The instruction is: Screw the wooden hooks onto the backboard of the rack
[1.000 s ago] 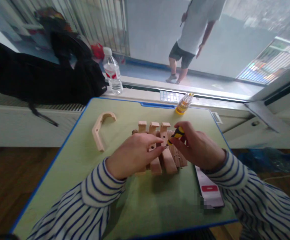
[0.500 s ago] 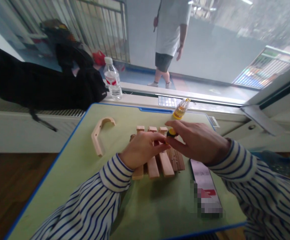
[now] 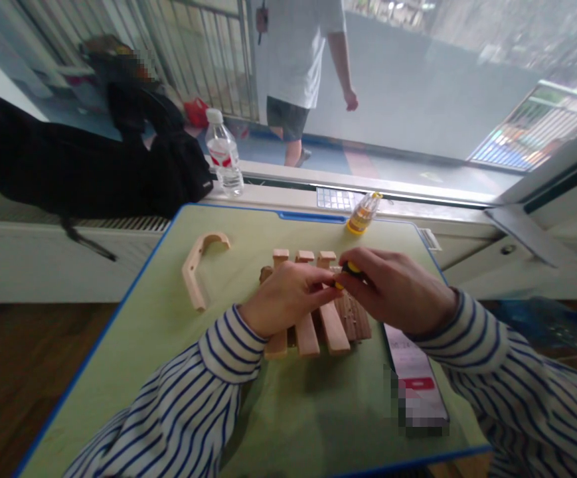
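My right hand (image 3: 392, 289) is closed around the black-and-yellow handle of a short screwdriver (image 3: 352, 269). At the screwdriver's yellow lower end, the thumb and forefinger of my left hand (image 3: 285, 295) are pinched together. The tip and anything beneath it are hidden by my fingers. Both hands are over a wooden piece made of pale slats (image 3: 334, 325) laid across a darker, ribbed wooden board (image 3: 356, 317). My left hand covers part of the slats.
A curved wooden piece (image 3: 192, 269) lies left on the green table (image 3: 159, 372). A phone (image 3: 415, 365) lies right, and a yellow-based bottle (image 3: 362, 214) stands at the back. On the sill are a water bottle (image 3: 224, 156) and a black bag (image 3: 93, 169). A person (image 3: 298, 66) is beyond the glass.
My right hand and the screwdriver handle have shifted slightly right and tilted, while my left hand stays almost in place. The person outside has moved left.
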